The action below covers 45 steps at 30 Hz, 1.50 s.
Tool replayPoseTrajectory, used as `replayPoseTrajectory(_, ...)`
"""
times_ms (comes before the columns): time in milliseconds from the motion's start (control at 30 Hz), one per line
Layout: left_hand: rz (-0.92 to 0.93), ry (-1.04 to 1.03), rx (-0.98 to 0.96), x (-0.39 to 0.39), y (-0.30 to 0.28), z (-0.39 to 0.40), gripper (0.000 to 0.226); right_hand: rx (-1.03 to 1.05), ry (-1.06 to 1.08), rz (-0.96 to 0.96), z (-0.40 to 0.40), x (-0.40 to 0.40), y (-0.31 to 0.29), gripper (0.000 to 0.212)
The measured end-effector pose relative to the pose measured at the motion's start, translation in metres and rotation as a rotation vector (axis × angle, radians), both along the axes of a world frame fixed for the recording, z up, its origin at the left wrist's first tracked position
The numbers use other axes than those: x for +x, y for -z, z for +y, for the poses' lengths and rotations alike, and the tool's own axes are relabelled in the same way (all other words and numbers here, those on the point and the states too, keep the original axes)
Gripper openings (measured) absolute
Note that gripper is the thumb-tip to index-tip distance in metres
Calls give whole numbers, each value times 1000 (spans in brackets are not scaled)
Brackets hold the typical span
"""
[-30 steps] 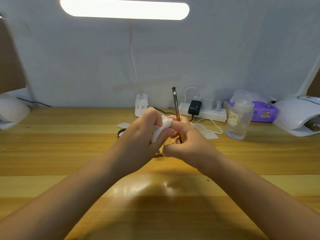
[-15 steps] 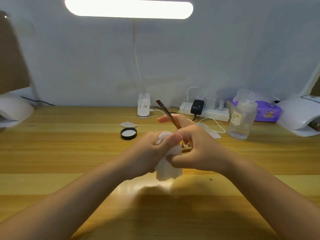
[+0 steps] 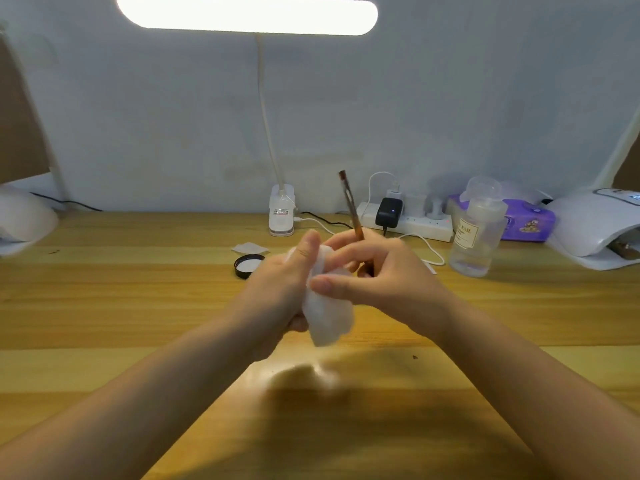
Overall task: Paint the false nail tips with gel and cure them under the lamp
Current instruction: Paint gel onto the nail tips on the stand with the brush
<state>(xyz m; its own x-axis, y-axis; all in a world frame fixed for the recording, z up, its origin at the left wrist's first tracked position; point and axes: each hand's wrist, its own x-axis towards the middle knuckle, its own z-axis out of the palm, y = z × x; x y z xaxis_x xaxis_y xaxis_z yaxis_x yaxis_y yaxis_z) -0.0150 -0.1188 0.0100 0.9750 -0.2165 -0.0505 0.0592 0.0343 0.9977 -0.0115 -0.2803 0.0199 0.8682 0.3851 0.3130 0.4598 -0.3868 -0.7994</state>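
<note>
My left hand [image 3: 277, 289] grips a white wipe [image 3: 327, 313] above the middle of the wooden table [image 3: 138, 323]. My right hand [image 3: 381, 278] holds a thin brown brush [image 3: 351, 206] that stands nearly upright with its dark tip on top; its thumb touches the wipe. A white curing lamp [image 3: 595, 226] sits at the far right with something brown inside its mouth. No nail tips are plainly visible; the hands hide what is between them.
A black lid [image 3: 247, 266] and a small white pad [image 3: 249, 248] lie left of the hands. A clear pump bottle [image 3: 478, 233], a purple tissue pack [image 3: 526, 220] and a power strip [image 3: 408, 220] stand at the back right. A desk lamp's clip base [image 3: 282, 214] stands at the back centre, a second white device [image 3: 24, 220] far left.
The brush swung from leaning left to nearly upright. Both hands with the wipe stayed close together over the table's middle.
</note>
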Motion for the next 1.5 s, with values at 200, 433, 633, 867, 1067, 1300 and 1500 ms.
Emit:
replayPoseTrajectory(200,-565,-109,254,-2,1,10,64,-38,266,-54,-5,5,-3,60)
replayPoseTrajectory(433,-747,122,674,-11,17,-6,43,-207,351,-268,-4,11,1,53)
replayPoseTrajectory(633,-564,89,536,-11,15,-9,55,-264,296,-493,0,5,5,65)
replayPoseTrajectory(867,191,143,102,-8,5,-10,33,-307,318,-621,2,-1,5,65)
replayPoseTrajectory(1067,477,195,-42,2,-11,-1,37,-233,357,-605,5,-2,5,58)
replayPoseTrajectory(1300,-62,-202,271,32,-15,22,28,70,414,-269,-7,6,-2,29)
replayPoseTrajectory(1500,-264,-249,447,61,1,46,37,132,338,46,-12,15,2,7)
